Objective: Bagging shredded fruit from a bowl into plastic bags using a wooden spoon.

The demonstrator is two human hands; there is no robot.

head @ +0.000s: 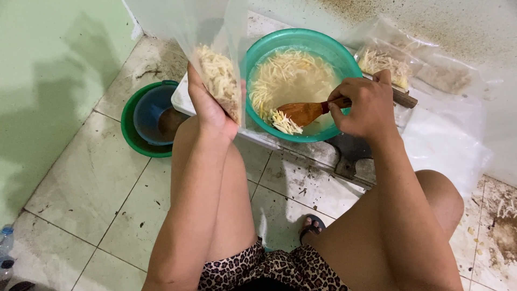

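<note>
Seen from above, a seated person's left hand [211,110] grips a clear plastic bag [215,64] partly filled with pale shredded strips, held upright just left of a teal basin [258,56]. The right hand [365,105] is closed around a wooden spatula [302,112] lifting strips from cloudy liquid in the basin. Filled bags [388,63] lie beyond; nested green and blue bowls [141,125] sit on the tiled floor [86,183].

open tiled floor [86,178] lies left; stacked bowls [148,121], a teal basin [323,46] and filled bags [398,64] crowd the space ahead.
</note>
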